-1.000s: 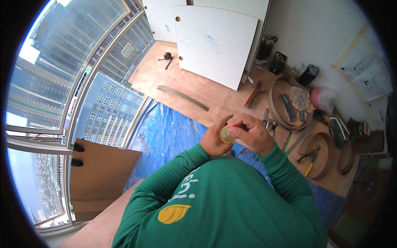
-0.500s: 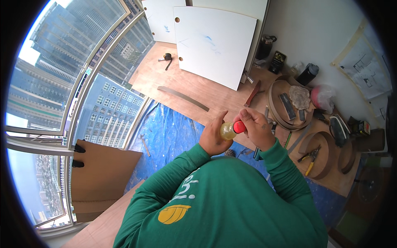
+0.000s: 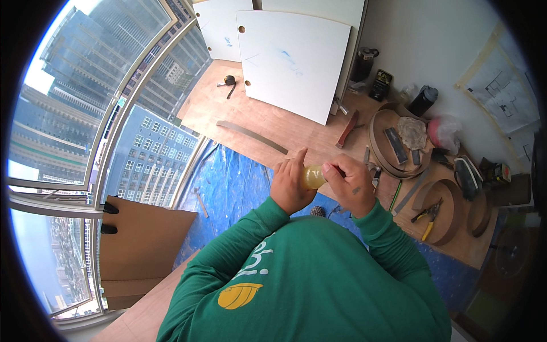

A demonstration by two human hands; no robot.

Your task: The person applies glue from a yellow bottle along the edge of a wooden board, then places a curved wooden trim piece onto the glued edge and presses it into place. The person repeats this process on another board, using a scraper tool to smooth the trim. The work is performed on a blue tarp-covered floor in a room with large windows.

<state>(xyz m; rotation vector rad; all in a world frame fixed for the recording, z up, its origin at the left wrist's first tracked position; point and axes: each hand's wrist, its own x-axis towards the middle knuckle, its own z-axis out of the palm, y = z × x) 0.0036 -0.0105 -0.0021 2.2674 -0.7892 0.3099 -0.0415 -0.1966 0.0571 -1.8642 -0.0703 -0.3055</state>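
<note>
Bottle [image 3: 313, 178] progress, anyone?

Held up over the blue sheet [image 3: 236, 171], so it's in hand already. Left hand [image 3: 290, 186] cups its yellowish side, right hand [image 3: 350, 185] pinches the other end (the very tip's hidden).

Open or closed?

Can't tell, so no idea what's left to do.

Centre: left hand [image 3: 290, 185] holds bottle [image 3: 312, 178], right hand [image 3: 351, 185] gripping its end | upper middle: tape measure [image 3: 229, 80] near white panel [image 3: 293, 68] | right: yellow-handled pliers [image 3: 429, 227]

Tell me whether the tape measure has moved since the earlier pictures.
No: the tape measure lies in the same place, left of the front white panel.
</note>
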